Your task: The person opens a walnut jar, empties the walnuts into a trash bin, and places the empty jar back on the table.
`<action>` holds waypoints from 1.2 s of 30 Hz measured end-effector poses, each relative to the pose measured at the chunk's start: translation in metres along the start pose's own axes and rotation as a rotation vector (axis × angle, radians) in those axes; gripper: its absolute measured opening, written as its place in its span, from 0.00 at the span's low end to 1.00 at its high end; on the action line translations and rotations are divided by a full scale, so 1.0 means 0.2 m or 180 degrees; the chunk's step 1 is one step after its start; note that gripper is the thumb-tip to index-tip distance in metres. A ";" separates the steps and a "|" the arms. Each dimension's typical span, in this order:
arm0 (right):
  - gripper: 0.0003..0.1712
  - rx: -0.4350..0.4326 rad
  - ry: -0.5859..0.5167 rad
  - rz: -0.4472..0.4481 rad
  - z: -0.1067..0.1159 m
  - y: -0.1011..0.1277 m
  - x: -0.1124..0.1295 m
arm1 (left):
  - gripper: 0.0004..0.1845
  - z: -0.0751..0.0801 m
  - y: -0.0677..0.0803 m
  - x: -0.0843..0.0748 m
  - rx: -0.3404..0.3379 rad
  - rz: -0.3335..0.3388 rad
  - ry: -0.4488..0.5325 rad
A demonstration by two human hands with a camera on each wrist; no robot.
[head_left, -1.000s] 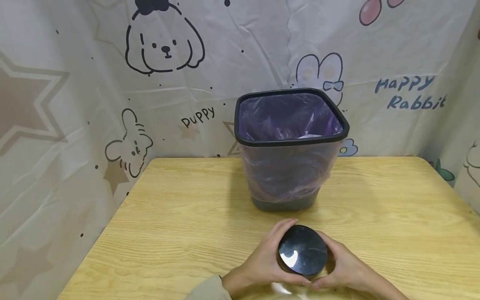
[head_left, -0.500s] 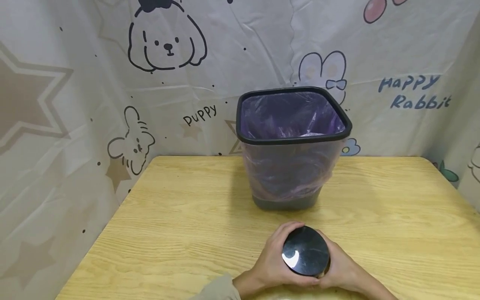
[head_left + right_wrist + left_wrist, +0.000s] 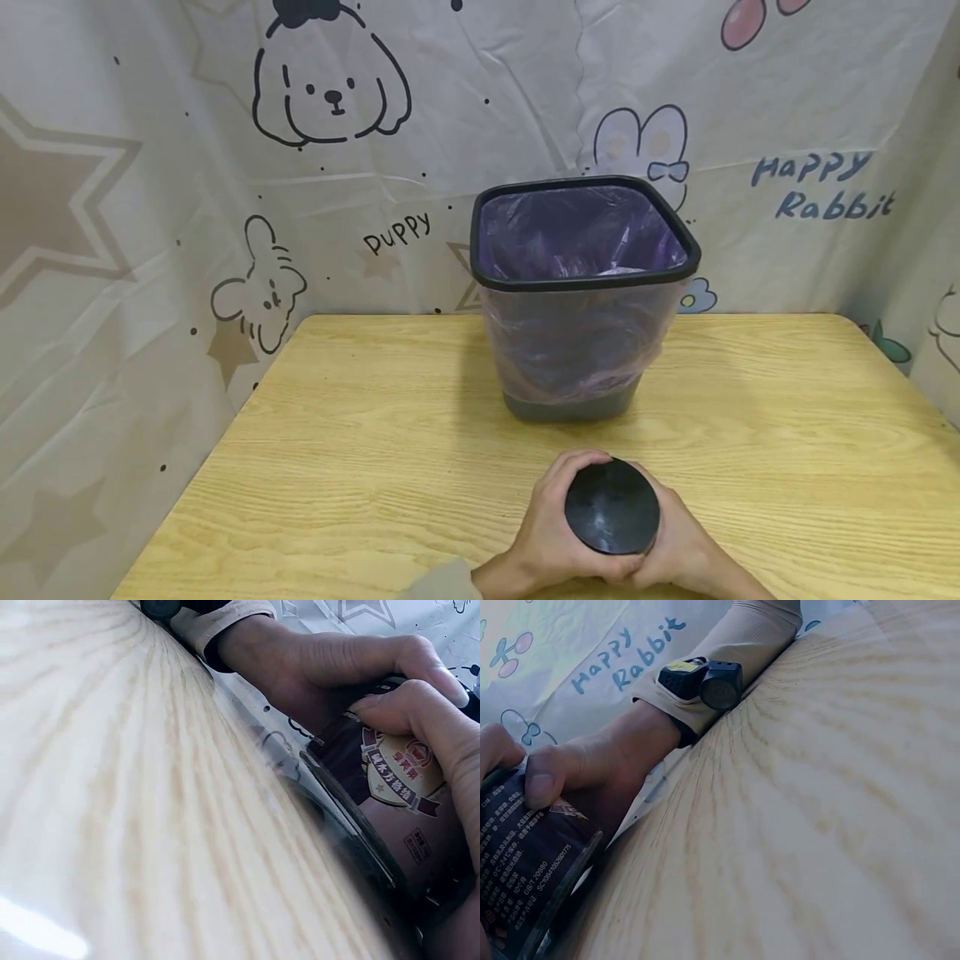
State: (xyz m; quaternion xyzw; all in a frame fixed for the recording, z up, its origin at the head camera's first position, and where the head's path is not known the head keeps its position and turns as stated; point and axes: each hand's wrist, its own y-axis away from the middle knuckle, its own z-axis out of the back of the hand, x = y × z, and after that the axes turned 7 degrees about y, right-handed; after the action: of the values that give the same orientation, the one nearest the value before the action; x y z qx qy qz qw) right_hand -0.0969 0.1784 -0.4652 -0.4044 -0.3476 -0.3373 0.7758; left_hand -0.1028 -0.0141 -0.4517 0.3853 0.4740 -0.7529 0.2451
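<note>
Low in the head view, a round jar with a flat black lid (image 3: 612,507) is held between both hands, close to the table. My left hand (image 3: 549,525) curls round its left side, and my right hand (image 3: 678,537) grips the right side. The thumbs meet at the near side. In the left wrist view the jar (image 3: 525,862) shows a dark label with rows of small white print. A cream emblem with a ribbon marks the jar (image 3: 405,802) in the right wrist view. Its contents are hidden.
A grey bin (image 3: 577,350) lined with a thin purple bag stands beyond the hands. Its black rim (image 3: 585,285) surrounds a wide opening. A wood-grain table (image 3: 360,450) lies beneath. Printed cloth (image 3: 420,100) hangs behind and at the sides.
The jar and hands have shifted slightly right. My right hand has drawn closer round the jar. The bright reflection on the lid has faded.
</note>
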 end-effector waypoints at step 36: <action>0.61 -0.0850 0.0792 -0.0263 -0.10 0.05 0.06 | 0.43 -0.04 0.01 -0.01 -0.0350 -0.0027 -0.0332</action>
State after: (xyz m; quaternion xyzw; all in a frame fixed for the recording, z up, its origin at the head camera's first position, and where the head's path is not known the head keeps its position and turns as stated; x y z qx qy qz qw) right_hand -0.0779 0.1625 -0.4674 -0.4443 -0.2174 -0.4595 0.7377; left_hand -0.0978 -0.0079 -0.4526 0.3296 0.5028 -0.7457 0.2870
